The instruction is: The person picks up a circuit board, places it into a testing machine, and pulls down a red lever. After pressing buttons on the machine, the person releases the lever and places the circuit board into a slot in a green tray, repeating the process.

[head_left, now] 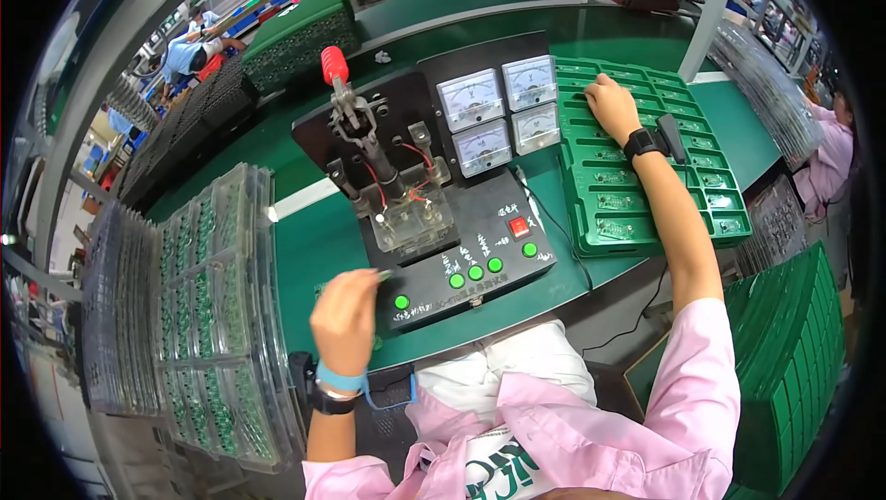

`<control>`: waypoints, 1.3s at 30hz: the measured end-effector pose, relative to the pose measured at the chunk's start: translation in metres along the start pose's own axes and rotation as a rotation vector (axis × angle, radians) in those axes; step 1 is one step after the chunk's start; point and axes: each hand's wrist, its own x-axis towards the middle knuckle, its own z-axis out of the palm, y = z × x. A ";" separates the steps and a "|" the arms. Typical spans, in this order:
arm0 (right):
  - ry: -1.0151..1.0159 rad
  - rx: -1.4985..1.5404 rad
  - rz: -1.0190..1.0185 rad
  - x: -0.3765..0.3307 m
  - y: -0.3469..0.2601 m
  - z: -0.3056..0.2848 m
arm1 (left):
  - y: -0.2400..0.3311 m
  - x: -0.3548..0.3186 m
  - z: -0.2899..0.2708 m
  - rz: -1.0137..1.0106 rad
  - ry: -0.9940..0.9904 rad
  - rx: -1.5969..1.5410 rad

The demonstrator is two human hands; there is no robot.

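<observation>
My left hand (pixel 343 323), with a blue wrist strap, is closed beside the left front corner of a black test box (pixel 415 302). A small dark greenish piece shows at its fingertips, too little to name. My right hand (pixel 613 107) reaches over a green compartment tray (pixel 577 214) holding small circuit boards (pixel 614 226). Its fingers are curled down at a far compartment, and what they grip is hidden. Between my hands, a toggle clamp with a red handle (pixel 334 65) stands upright above a clear fixture block (pixel 413 223).
Several dial meters (pixel 471 99) stand behind the box, which carries green buttons (pixel 475 272) and a red switch (pixel 519 226). Clear trays of boards (pixel 208 306) are stacked at left. Green trays (pixel 784 352) stand at lower right. A black cable (pixel 563 246) runs beside the box.
</observation>
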 end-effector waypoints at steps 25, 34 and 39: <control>0.000 1.358 -0.748 -0.043 -0.273 -0.160 | 0.039 -0.024 0.016 0.102 -0.122 -0.098; -0.044 0.705 -0.416 -0.172 -0.242 -0.137 | 0.003 -0.012 -0.003 -0.090 -0.066 -0.112; -0.048 0.587 -0.400 -0.193 -0.248 -0.131 | -0.003 -0.006 0.002 -0.068 -0.107 -0.133</control>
